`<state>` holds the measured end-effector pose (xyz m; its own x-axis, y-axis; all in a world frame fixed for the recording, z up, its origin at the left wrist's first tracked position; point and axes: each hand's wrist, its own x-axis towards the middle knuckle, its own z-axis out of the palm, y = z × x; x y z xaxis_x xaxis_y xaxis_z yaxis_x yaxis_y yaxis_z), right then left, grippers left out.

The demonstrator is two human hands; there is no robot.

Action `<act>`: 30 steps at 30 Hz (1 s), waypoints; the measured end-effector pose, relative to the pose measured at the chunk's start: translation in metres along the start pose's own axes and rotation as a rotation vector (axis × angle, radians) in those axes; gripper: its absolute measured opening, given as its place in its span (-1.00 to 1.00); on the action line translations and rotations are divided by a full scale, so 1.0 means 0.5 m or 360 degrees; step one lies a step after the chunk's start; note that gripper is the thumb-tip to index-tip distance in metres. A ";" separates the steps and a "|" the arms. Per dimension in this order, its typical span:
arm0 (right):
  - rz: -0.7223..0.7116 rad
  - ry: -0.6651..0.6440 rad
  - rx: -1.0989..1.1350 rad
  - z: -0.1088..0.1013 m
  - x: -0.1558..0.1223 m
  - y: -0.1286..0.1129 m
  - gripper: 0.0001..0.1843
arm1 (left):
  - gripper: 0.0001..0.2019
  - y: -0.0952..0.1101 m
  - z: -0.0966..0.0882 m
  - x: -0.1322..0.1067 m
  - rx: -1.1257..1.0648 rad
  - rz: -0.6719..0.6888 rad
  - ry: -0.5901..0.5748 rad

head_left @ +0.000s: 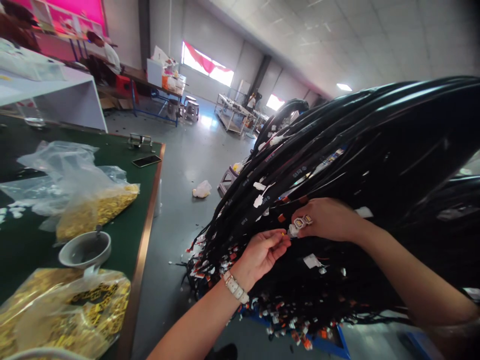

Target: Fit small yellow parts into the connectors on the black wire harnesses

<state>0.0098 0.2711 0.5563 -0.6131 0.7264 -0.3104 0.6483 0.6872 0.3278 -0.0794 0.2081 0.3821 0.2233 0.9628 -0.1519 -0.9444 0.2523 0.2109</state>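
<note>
Along the left, a green desk carries clear bags of small yellow parts and a grey bowl near its right edge, with a phone at the far right corner. Right of that edge, over the floor, the left hand, a pale bracelet at its wrist, pinches a tiny yellow piece between thumb and fingertips. Just beside it, touching or nearly so, is a small white connector with amber-ringed openings. It is grasped in the curled fingers of the right hand, which rests against a huge sloping bundle of black cables dotted with white tags and ending in many loose plugs. The step looks like bringing piece and connector together. It would likely go best with the connector held still against the bundle, its openings turned towards the eyes, and the piece lined up squarely before any pressing, since neighbouring wires crowd close
</note>
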 end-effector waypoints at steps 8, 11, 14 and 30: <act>-0.0024 0.0008 -0.0031 0.006 0.004 0.004 -0.85 | -0.86 0.004 0.001 -0.001 -0.0064 -0.0107 0.0021; -0.0013 0.0038 -0.0045 0.009 0.004 0.007 -0.81 | -0.84 0.003 0.000 0.003 -0.0079 -0.0113 -0.0004; -0.0024 0.0062 -0.0034 0.009 0.003 0.008 -0.79 | -0.83 0.001 -0.001 0.008 -0.0030 -0.0096 -0.0006; -0.0045 0.0073 -0.0026 0.012 0.005 0.011 -0.84 | -0.85 0.018 0.016 0.006 -0.0045 -0.0089 -0.0045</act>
<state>0.0147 0.2764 0.5518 -0.6515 0.7057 -0.2784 0.6232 0.7072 0.3341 -0.0852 0.2142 0.3915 0.2826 0.9496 -0.1353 -0.9366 0.3036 0.1751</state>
